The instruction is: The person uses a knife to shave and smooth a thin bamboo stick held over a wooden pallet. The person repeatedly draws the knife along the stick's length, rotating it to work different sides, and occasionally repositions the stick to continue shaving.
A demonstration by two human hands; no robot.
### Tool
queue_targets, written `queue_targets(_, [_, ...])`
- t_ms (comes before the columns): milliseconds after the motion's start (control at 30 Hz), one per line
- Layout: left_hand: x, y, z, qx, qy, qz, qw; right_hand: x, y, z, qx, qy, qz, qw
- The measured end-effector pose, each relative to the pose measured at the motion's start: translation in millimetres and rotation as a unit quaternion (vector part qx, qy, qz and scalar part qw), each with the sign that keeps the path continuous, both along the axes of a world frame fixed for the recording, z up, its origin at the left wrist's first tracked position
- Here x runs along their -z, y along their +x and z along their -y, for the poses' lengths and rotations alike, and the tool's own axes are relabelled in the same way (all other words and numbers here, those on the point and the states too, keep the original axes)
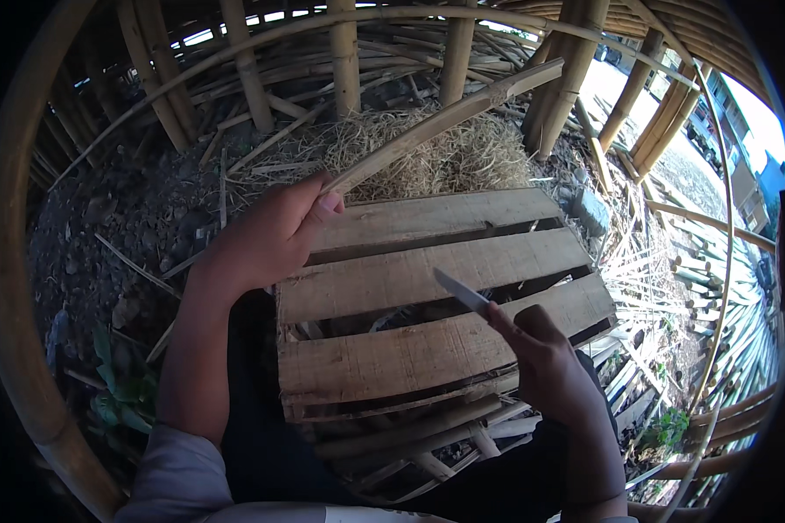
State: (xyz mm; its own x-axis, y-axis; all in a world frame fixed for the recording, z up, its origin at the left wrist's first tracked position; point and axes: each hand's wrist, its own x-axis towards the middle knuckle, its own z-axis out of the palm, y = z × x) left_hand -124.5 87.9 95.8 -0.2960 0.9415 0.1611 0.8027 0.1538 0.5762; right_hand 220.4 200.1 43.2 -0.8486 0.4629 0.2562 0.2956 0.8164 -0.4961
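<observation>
My left hand (279, 225) is closed round the near end of a split bamboo piece (436, 125), which slants up and away to the right above the far edge of a slatted wooden crate (436, 270). Gripped in my right hand (545, 349) is a knife (462, 290). Its blade points up and to the left over the crate's middle slats, apart from the bamboo. My fingers hide most of the knife's handle.
A heap of pale shavings (462, 166) lies just beyond the crate. Upright bamboo posts (344, 61) and a thick post (567, 78) stand behind it. Many cut bamboo lengths (733, 322) lie at the right. A grey stone-like lump (591, 212) sits by the crate's far right corner.
</observation>
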Motion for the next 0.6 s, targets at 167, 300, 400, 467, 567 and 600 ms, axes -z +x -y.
queue_targets(167, [8.1,13.8,-9.8,0.048,-0.085,0.037,0.995,22.5,-14.4,28.1,-0.138,0.082,0.121,0.980])
queue_targets(300, [36.6,31.2,-19.7,0.081,-0.110,-0.001,0.991,22.0,1.0,27.2,-0.038,0.090,0.217,0.971])
queue_targets(400, [43.7,47.9,-20.9,0.072,-0.151,-0.041,0.985,14.2,9.2,20.2,0.239,0.161,0.279,0.916])
queue_targets(467, [43.3,55.4,-23.0,0.066,-0.144,-0.069,0.985,6.4,16.8,13.4,0.233,0.153,0.230,0.933])
queue_targets(567, [40.4,58.1,-27.4,0.026,-0.100,-0.120,0.987,-8.8,17.4,16.4,0.140,0.078,0.193,0.968])
queue_targets(600, [38.6,57.6,-29.3,0.007,-0.080,-0.138,0.987,-9.3,15.9,19.4,0.094,0.066,0.183,0.976])
